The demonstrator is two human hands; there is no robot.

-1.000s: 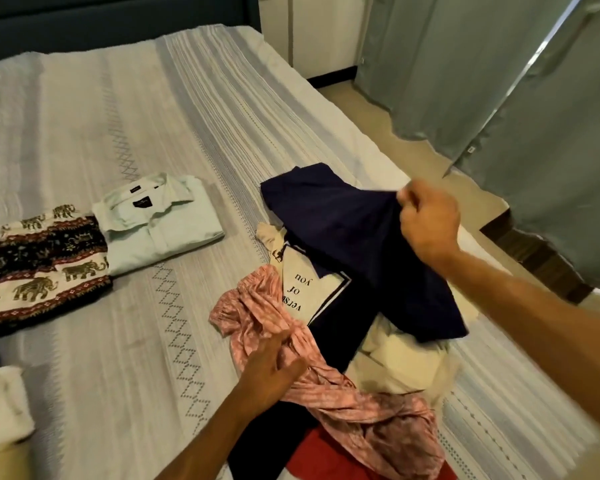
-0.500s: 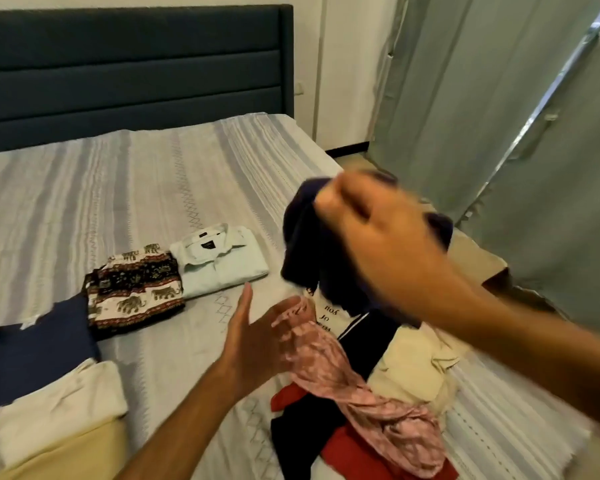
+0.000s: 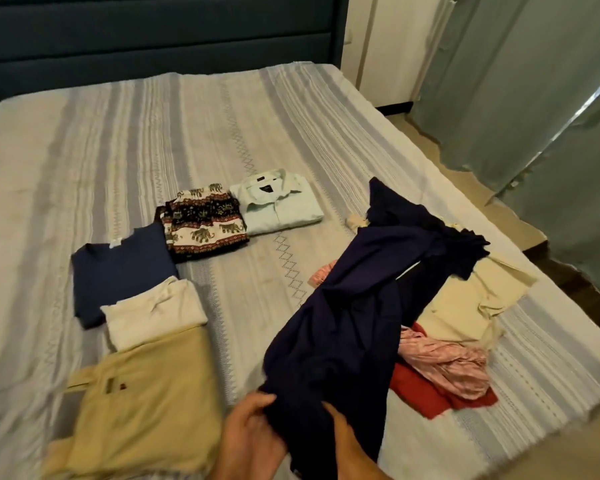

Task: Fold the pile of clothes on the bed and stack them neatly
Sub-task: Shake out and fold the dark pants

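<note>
Item: navy garment point(image 3: 354, 306), lying stretched from the unfolded pile point(image 3: 458, 327) on the bed's point(image 3: 153, 140) right side toward you. Your left hand point(image 3: 250, 434) curls its fingers point(image 3: 257, 403) round the garment's near end. Your right hand point(image 3: 347, 441) grips the same end beside it; its fingertips are hidden in cloth. Folded pieces lie left.

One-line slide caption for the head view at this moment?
Both hands, left hand and right hand, grip a dark navy garment beside five folded pieces on the striped bedspread.
</note>
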